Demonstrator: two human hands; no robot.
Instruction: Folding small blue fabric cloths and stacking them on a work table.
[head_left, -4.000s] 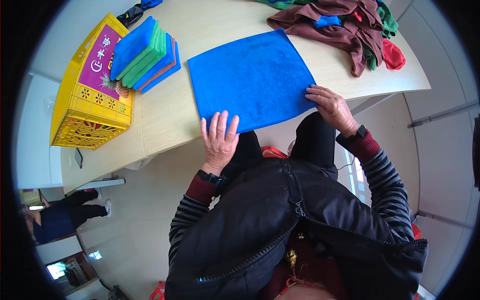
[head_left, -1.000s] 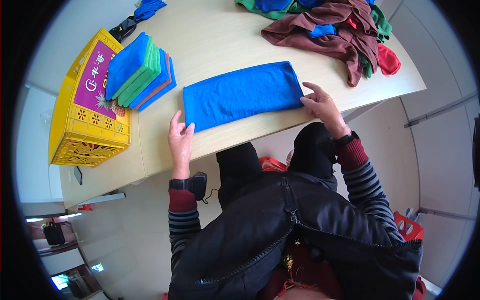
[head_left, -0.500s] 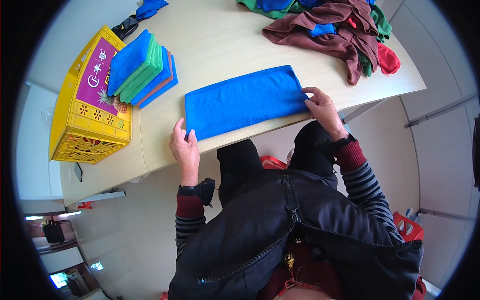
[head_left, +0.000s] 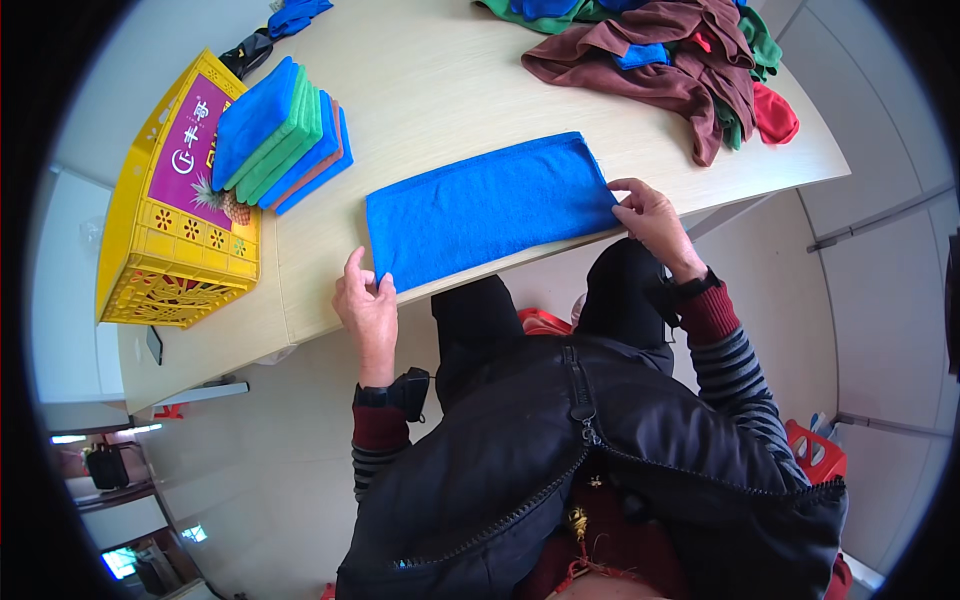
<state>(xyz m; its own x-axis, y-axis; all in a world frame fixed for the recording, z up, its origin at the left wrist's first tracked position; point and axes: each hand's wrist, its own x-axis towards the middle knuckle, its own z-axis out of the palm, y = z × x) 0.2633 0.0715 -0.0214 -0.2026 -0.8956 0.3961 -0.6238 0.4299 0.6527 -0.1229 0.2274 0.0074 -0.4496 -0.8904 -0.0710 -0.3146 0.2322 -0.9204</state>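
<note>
Head view: one blue cloth, folded into a long band, lies in the middle of the frame on the pale wooden table, its near long edge close to the table's front rim. The left hand, left of centre, rests at the table edge with fingers loosely spread and flat, fingertips touching the cloth's lower left corner; it grips nothing that can be made out. The right hand, right of centre, has its fingers curled onto the cloth's right end, thumb and fingertips pinching that corner.

In the upper left stands one yellow plastic crate with a purple panel. Against it leans one stack of folded cloths; about six layers can be counted, blue, green and one orange. At the upper right lies one loose heap of cloths, mostly brown with blue, green and red pieces; their number cannot be told. One small blue cloth sits at the top edge.
</note>
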